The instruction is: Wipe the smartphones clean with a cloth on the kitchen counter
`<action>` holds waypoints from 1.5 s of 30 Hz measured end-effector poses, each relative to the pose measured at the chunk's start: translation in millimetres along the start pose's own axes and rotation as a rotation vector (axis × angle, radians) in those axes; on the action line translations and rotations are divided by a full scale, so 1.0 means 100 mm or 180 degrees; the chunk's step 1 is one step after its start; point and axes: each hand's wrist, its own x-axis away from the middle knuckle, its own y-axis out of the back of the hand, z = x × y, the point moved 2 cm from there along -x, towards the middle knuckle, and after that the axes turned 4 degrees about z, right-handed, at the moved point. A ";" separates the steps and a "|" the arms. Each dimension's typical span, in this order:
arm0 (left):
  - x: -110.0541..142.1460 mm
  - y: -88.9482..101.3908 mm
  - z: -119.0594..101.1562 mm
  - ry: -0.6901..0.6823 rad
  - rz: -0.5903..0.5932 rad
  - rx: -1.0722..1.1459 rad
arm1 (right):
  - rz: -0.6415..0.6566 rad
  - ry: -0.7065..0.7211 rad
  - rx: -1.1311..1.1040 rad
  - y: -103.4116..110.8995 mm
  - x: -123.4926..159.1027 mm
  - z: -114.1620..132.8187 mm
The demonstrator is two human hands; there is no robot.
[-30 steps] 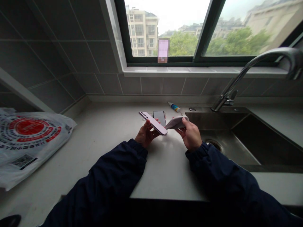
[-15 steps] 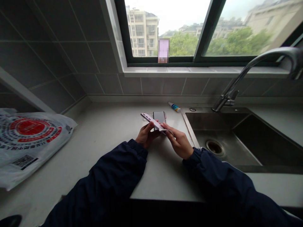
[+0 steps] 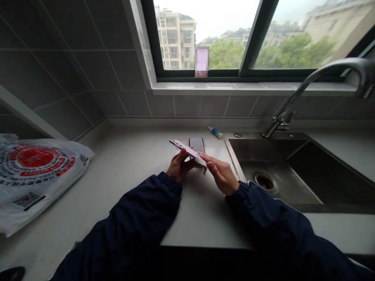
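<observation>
A thin pinkish phone (image 3: 184,146) is held tilted above the counter, its far end pointing up and left. My left hand (image 3: 177,166) is closed round its near side, the thumb on top. Over the phone's near right end lies a pale cloth (image 3: 201,161), one corner hanging down. My right hand (image 3: 220,173) presses this cloth to the phone with its fingers; the thumb is beside the fold. Just behind, a second phone (image 3: 197,144) with a dark grey screen lies flat on the counter, partly covered by the held one. A clear edge, perhaps a case, shows beside it.
A small white and blue tube (image 3: 215,132) lies near the back wall. To the right are a steel sink (image 3: 281,183) and its curved faucet (image 3: 304,82). A printed plastic bag (image 3: 43,171) rests on the left of the counter (image 3: 131,156). A window is ahead.
The held phone has shifted slightly left and lies flatter. My right fingers have loosened their pinch at the cloth's edge and lie along it, and the cloth's corner now droops.
</observation>
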 end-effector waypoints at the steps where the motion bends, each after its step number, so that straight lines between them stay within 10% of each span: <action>1: 0.00 0.00 0.00 -0.0011 0.0020 -0.0009 | -0.0064 -0.0106 0.0075 0.01 -0.01 -0.03; 45: 0.01 0.01 0.05 0.0256 0.0291 -0.0223 | 0.0749 0.0513 0.0549 -0.02 -0.04 -0.14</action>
